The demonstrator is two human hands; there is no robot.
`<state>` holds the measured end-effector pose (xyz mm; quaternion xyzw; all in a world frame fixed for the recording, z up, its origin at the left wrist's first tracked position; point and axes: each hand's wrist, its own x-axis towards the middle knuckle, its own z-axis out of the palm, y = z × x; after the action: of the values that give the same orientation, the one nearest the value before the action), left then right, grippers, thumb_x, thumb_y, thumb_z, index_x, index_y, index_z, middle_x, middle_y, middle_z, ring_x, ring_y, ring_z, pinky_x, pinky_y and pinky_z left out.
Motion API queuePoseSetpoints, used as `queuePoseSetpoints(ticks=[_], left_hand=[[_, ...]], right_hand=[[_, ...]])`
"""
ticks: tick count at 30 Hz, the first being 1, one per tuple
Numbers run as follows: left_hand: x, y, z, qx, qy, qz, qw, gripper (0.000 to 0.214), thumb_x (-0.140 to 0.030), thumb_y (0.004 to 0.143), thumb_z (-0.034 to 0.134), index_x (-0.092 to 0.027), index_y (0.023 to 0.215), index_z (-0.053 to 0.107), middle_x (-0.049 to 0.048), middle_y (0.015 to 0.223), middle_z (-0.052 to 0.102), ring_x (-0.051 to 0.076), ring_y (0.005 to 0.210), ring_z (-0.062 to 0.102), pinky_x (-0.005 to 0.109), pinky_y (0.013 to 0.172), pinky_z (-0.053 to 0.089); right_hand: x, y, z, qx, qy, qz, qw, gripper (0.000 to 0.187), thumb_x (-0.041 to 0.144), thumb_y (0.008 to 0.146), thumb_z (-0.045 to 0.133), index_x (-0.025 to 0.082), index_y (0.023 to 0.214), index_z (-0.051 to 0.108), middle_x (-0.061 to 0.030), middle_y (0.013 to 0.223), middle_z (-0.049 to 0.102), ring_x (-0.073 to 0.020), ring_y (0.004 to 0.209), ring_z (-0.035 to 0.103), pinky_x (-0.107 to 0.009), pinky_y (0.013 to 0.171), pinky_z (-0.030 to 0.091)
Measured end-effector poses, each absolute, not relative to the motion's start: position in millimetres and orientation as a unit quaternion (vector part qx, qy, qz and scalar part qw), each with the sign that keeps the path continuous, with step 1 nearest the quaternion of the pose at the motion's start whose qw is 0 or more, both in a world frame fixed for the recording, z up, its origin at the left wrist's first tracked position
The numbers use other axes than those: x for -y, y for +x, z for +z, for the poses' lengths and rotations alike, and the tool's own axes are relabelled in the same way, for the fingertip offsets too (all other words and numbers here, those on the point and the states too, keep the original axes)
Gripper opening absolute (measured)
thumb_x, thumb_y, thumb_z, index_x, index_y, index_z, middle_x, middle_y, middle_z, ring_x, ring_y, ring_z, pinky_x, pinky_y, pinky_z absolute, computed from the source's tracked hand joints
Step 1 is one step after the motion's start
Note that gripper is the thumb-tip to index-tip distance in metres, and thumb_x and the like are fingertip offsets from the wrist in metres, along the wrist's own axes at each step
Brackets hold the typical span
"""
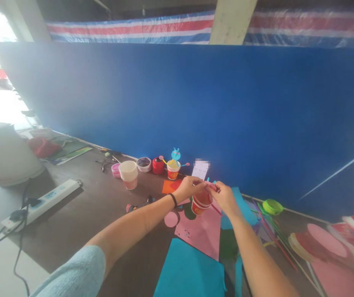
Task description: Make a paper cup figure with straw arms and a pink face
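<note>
Clock centre: the meeting fingertips, with twelve pointing away from the person toward the blue board.
Left hand: comes in from about eight o'clock, fingers drawn together in a narrow pinch, apparently on the near-left end of a small pink piece.
Right hand: comes in from about five o'clock, thumb and fingers closed on the other end of that piece; the hands leave almost no gap between them.
Pink piece: at the clock centre, its long axis running roughly from ten to four, so neither hand is clearly nearer; its exact shape is hidden by the fingers.
Red cup: just below the fingertips, between six and seven o'clock, leaning to the left hand's side of the pair. This is the relation that counts most, the piece sitting over the cup's far side. I cannot tell whether the two touch.
Blue tips: two small ends show just beyond the fingers, near twelve to one; what they belong to is hidden.
Pink sheet: on the counter at six o'clock, near the cup.
Pink disc: at eight o'clock, beside the sheet's left edge.
Decorated cup: upright at about ten o'clock, with a blue round head above it.
Blue sheet: farther out, toward half past six.
</note>
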<state>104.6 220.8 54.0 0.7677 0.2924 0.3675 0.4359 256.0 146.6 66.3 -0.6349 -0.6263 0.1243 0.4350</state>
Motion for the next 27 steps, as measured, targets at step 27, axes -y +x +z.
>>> queuePoseSetpoints(ticks=[27], left_hand=[[-213.6,103.0,71.8,-0.296,0.794,0.351,0.398,0.041,-0.049,0.082,0.051,-0.014,0.082,0.071,0.0043,0.078,0.069,0.015,0.075,0.06,0.022,0.065,0.045]], right_hand=[[-142.8,260.7,69.1,0.614,-0.621,0.205,0.442,0.039,0.055,0.072,0.06,0.017,0.064,0.059,0.003,0.055,0.054,-0.0105,0.051,0.043,-0.022,0.048,0.033]])
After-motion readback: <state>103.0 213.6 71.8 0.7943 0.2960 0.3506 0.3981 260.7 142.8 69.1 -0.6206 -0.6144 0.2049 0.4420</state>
